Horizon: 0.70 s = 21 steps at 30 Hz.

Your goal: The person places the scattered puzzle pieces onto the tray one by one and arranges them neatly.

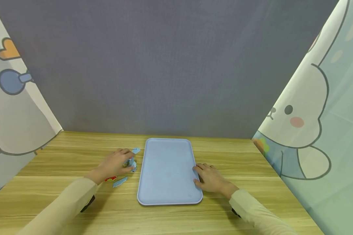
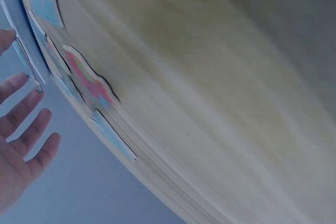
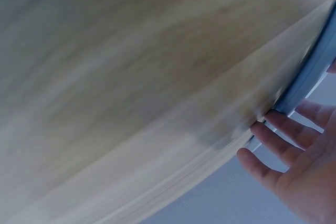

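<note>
Tray (image 1: 169, 173) lies lengthwise away from me, its edge touching uncurled fingers of my nearer right hand (image 1: 210, 179), and just right of my left hand (image 1: 114, 164), whose fingertips seem, partly hidden, to pinch a blue puzzle piece (image 2: 25, 61).

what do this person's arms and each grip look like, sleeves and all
The left sleeve and right sleeve are pale cream, plain and long, ending near the wrists. A small black piece shows under the left cuff, another under the right cuff; their details are unclear. The left grip and right grip are ungloved.
</note>
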Available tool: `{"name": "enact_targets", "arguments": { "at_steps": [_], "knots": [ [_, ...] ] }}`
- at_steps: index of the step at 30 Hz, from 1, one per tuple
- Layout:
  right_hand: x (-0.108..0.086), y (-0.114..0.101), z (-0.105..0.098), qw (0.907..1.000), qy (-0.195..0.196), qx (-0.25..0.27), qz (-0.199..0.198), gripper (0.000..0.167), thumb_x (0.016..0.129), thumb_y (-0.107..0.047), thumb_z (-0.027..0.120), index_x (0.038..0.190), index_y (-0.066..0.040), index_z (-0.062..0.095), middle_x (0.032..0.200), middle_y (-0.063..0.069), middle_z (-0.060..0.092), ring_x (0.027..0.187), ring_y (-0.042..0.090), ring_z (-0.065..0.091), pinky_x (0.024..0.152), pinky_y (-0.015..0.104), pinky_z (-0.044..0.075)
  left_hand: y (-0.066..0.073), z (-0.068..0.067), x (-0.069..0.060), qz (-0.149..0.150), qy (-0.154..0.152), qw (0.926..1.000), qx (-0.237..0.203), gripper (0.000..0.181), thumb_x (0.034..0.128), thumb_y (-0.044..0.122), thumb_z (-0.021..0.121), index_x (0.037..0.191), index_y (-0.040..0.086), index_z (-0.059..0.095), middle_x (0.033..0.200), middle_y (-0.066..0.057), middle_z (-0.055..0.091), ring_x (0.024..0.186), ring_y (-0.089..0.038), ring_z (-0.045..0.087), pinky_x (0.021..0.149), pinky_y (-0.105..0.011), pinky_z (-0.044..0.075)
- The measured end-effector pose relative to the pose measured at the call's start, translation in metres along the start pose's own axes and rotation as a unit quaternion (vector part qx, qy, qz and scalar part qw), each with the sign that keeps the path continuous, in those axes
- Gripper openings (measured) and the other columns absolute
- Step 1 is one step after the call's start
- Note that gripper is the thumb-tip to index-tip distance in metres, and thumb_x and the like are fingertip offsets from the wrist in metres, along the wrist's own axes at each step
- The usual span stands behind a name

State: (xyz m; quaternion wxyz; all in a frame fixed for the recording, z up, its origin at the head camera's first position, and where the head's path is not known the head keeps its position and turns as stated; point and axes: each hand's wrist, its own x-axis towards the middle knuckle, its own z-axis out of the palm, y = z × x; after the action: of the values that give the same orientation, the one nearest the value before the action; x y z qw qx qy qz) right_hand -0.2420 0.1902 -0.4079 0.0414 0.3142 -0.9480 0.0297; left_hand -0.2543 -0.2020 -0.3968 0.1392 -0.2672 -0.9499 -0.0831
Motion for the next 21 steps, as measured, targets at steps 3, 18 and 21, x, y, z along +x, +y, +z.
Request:
{"name": "enact_targets", "arguments": {
  "at_steps": [3,18,21],
  "knots": [
    [0.000,0.000,-0.001,1.0000,-0.002,0.001,0.001,0.049,0.088,-0.037,0.053,0.126,-0.008,0.050,0.129,0.013,0.051,0.118,0.031,0.048,0.091,0.055,0.043,0.004,0.001,0.005,0.001,-0.004,1.0000,0.002,0.048,0.0773,0.035,0.070,0.114,0.006,0.060,0.113,-0.013,0.059,0.100,-0.033,0.056,0.078,-0.050,0.051],
    [0.000,0.000,0.001,1.0000,0.006,-0.005,-0.006,0.047,0.086,-0.035,0.055,0.124,-0.007,0.051,0.127,0.013,0.052,0.116,0.031,0.049,0.088,0.055,0.044,0.017,0.003,0.034,-0.003,-0.005,1.0000,-0.004,0.048,0.0780,0.033,0.070,0.116,0.006,0.060,0.114,-0.012,0.058,0.101,-0.033,0.055,0.078,-0.054,0.049],
    [0.000,0.000,0.000,0.9999,0.003,-0.009,-0.004,0.048,0.087,-0.037,0.054,0.125,-0.008,0.051,0.128,0.012,0.051,0.117,0.030,0.049,0.089,0.054,0.044,0.019,0.004,0.040,-0.008,-0.009,0.9999,-0.001,0.048,0.0775,0.032,0.071,0.116,0.007,0.059,0.115,-0.011,0.058,0.103,-0.032,0.055,0.079,-0.053,0.049]
  ]
}}
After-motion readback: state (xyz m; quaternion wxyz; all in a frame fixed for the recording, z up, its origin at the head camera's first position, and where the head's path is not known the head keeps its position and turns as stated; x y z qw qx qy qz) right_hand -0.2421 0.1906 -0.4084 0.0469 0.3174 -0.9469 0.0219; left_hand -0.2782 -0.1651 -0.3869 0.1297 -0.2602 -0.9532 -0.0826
